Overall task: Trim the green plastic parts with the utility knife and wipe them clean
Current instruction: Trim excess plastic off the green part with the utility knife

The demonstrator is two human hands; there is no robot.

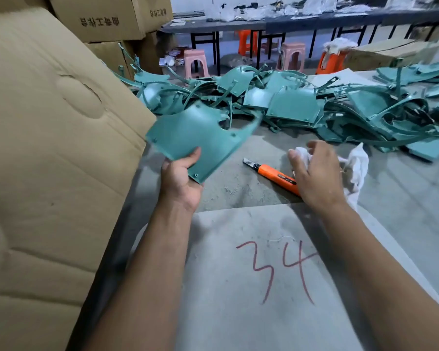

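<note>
Grey concrete floor (403, 188), stacked brown cardboard boxes (48, 148) on the left, long dark workbench (314, 21) at the back, pink stools (195, 62) and orange stools (247, 41) under it

Two bare forearms, sleeveless, no gloves or jewellery

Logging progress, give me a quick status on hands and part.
Left hand grips green part. Right hand on white rag. Utility knife lies idle between.
</note>
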